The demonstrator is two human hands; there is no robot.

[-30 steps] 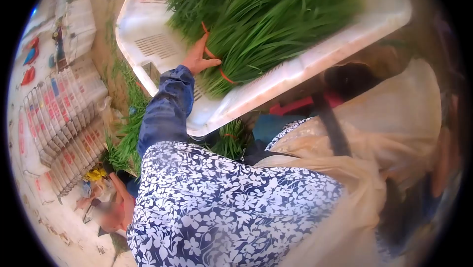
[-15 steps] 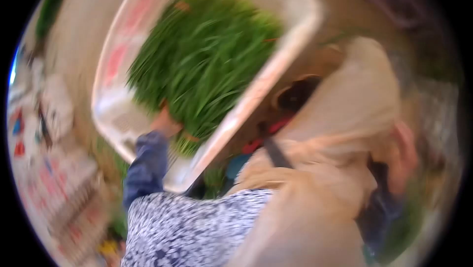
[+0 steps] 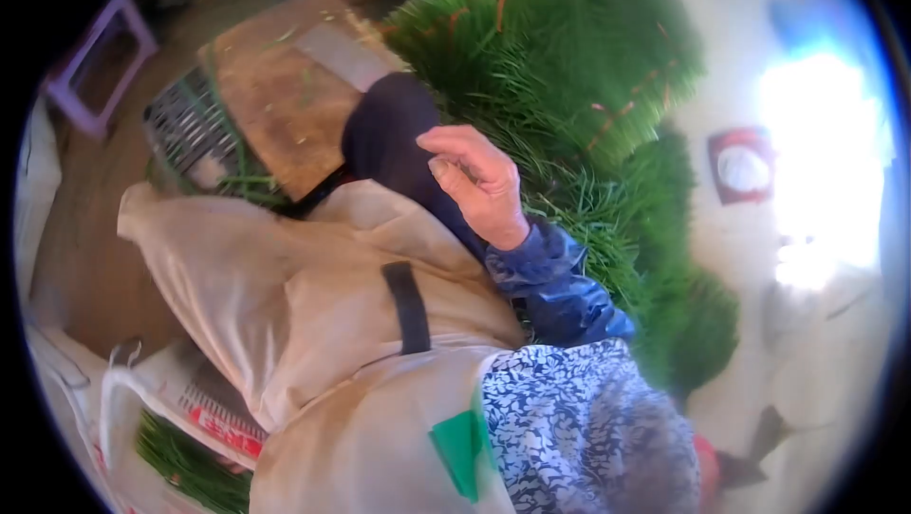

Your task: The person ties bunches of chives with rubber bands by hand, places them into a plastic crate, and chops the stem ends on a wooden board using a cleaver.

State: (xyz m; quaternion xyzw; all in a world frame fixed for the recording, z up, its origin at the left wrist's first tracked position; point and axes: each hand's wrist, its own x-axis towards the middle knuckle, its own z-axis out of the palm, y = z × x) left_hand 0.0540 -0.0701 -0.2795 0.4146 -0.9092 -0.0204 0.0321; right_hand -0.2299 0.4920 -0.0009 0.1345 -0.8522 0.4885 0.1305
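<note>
My right hand (image 3: 479,182), in a blue sleeve, hovers over my dark-clad knee with thumb and fingers apart and nothing between them. Beside it rises a large heap of green chives (image 3: 569,49) in bundles tied with orange-red bands. At lower left, a white crate (image 3: 161,391) with red lettering holds more chives (image 3: 190,467). A small patch of my left hand (image 3: 228,465) shows at those chives; my apron and the crate rim hide the rest, including its grip.
A brown board (image 3: 275,96) with a pale flat piece on it lies over a grey slatted crate (image 3: 195,130). A purple stool (image 3: 104,68) stands at upper left. A red-and-white dial scale (image 3: 742,168) is by the bright white area at right. My beige apron (image 3: 332,305) covers my lap.
My view has swung right, from the white crate to the chive heap. My right hand has come from beside the apron to above my knee. My left hand remains at the crate, now mostly hidden.
</note>
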